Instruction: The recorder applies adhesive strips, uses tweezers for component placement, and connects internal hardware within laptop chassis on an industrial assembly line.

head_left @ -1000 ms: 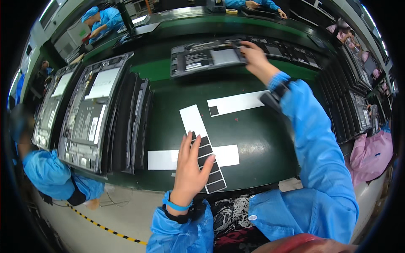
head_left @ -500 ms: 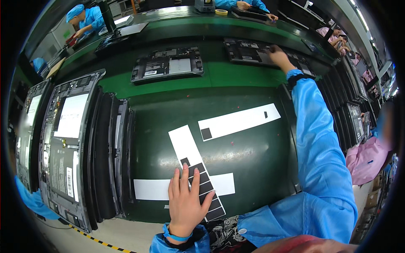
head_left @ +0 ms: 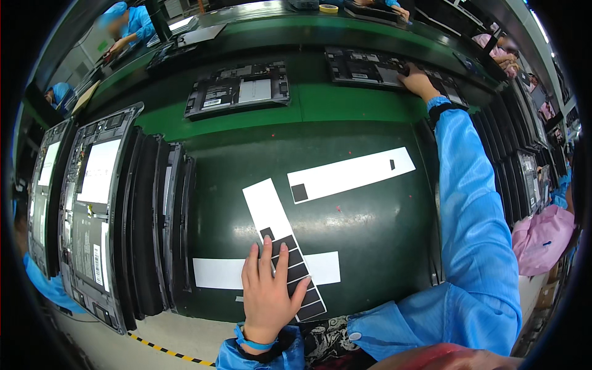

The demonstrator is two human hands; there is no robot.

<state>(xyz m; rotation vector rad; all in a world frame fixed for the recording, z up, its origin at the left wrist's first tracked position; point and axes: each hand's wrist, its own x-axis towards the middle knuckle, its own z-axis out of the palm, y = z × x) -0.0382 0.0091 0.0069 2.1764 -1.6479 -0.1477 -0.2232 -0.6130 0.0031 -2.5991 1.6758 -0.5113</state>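
Observation:
My left hand lies flat, fingers spread, on a white backing strip with several black rectangular stickers down its right side. That strip slants across another white strip. Farther right on the mat lies a third white strip, bearing a black square and a small black mark. At full reach, my right hand is over an opened laptop base at the back, fingers bent and touching its inside. Whatever those fingertips pinch is hidden. A second opened laptop base sits to its left.
Opened laptop bases stand on edge in a row at the left. More dark laptop parts are stacked upright at the right, beyond my arm. Across the raised bench, a person in blue works; a person in pink is at the right.
My right hand has come down onto the laptop base at the back and moved slightly right. My left hand stays on the strip. The whole view has shifted slightly.

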